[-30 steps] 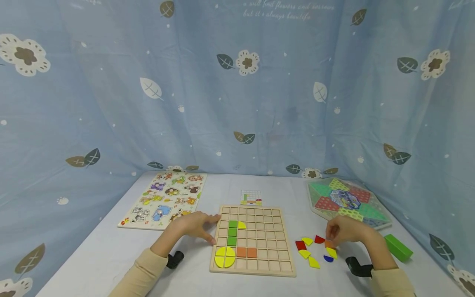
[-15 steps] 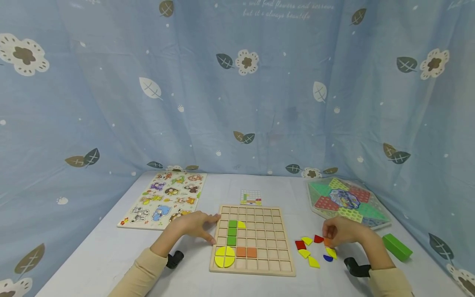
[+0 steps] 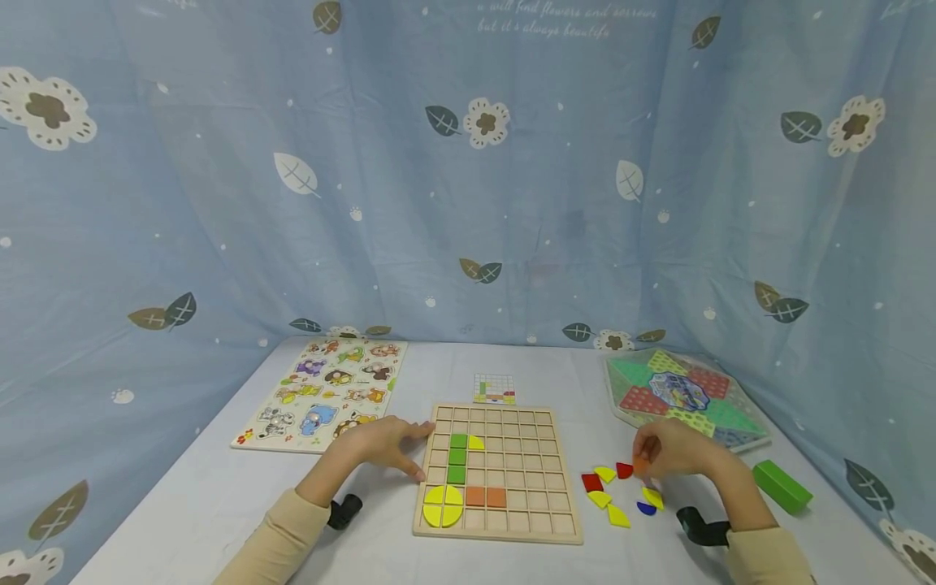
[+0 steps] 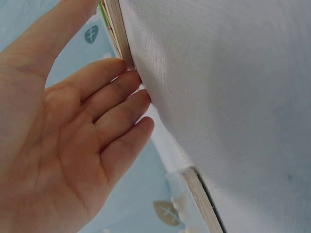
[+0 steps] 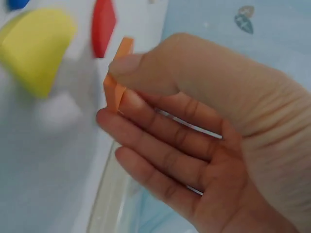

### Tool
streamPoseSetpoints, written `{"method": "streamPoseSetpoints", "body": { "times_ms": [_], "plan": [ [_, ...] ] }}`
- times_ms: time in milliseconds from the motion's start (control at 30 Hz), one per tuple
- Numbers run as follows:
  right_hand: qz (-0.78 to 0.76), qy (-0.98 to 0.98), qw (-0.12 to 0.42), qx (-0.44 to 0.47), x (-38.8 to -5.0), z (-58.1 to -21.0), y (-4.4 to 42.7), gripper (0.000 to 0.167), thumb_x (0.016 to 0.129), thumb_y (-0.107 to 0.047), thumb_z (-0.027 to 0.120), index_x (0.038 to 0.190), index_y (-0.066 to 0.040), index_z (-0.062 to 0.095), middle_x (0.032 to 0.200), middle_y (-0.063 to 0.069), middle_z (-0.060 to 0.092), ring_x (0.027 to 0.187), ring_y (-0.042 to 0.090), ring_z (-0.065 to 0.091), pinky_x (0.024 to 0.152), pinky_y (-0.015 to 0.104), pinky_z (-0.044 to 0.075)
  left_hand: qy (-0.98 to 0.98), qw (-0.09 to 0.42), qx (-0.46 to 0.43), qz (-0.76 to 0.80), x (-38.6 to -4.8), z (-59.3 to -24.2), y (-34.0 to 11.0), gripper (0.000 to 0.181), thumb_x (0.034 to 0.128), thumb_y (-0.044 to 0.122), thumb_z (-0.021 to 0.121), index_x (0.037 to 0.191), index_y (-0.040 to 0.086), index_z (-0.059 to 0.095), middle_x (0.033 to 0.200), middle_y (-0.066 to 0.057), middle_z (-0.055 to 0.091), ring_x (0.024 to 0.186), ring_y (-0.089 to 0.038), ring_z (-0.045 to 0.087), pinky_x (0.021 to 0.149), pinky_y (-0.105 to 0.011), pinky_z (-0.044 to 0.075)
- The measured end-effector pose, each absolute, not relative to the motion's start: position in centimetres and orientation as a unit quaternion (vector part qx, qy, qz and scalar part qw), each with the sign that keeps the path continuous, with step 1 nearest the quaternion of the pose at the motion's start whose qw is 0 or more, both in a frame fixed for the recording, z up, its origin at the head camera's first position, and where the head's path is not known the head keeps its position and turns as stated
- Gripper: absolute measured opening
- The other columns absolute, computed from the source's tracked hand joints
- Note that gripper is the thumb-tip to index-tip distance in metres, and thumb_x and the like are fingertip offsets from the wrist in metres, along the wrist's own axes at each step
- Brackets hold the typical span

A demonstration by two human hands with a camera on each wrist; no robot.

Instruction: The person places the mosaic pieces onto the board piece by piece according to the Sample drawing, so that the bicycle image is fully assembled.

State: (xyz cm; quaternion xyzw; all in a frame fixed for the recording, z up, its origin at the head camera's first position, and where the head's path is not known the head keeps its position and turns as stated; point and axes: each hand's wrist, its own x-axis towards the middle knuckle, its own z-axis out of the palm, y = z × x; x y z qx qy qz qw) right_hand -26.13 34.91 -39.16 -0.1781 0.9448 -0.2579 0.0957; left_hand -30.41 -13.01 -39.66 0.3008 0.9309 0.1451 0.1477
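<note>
My right hand [image 3: 671,449] pinches an orange tile [image 5: 117,77] between thumb and fingertips, above the loose pieces on the right. Those include a red quarter-circle [image 3: 624,470], a red square [image 3: 591,483], a blue piece [image 3: 647,509] and several yellow quarter-circles [image 3: 617,516]. At the wooden grid board's [image 3: 541,539] left edge, my left hand [image 3: 387,447] touches the rim with thumb and fingers spread. On the board lie several yellow quarters forming a circle [image 3: 443,506], green squares [image 3: 457,457], one lone yellow quarter [image 3: 476,443] and two orange squares [image 3: 486,496].
Behind the board is a small pattern card [image 3: 495,388]. An animal puzzle board [image 3: 322,394] lies at the left. At the right are a clear box with coloured triangles [image 3: 683,394] and a green block [image 3: 782,487]. A blue patterned curtain [image 3: 468,203] closes the back.
My right hand has lifted the orange tile from among the loose pieces and shifted slightly left. The left hand stays at the board's edge.
</note>
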Motion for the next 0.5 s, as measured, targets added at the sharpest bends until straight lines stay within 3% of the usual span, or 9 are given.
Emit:
{"method": "streamPoseSetpoints", "body": {
  "times_ms": [200, 500],
  "plan": [
    [-0.253, 0.94, 0.062, -0.22, -25.9, -38.0, 33.7, 0.018, 0.076, -0.008, 0.08, 0.086, -0.01, 0.066, 0.079, -0.004, 0.062, 0.071, 0.014, 0.057, 0.061, 0.023, 0.054, 0.931, 0.148, 0.299, 0.146, -30.4, -39.7, -13.1, 0.085, 0.075, 0.044, 0.08, 0.146, 0.013, 0.044, 0.146, -0.008, 0.045, 0.133, -0.033, 0.043, 0.106, -0.048, 0.038],
    [-0.24, 0.928, 0.039, -0.282, -25.4, -36.6, 30.6, 0.019, 0.078, -0.006, 0.078, 0.09, -0.016, 0.067, 0.083, -0.008, 0.061, 0.08, 0.02, 0.062, 0.074, 0.041, 0.057, 0.932, 0.148, 0.296, 0.145, -30.3, -39.7, -13.0, 0.086, 0.0741, 0.045, 0.08, 0.146, 0.013, 0.045, 0.145, -0.01, 0.047, 0.132, -0.033, 0.043, 0.105, -0.049, 0.039]
  ]
}}
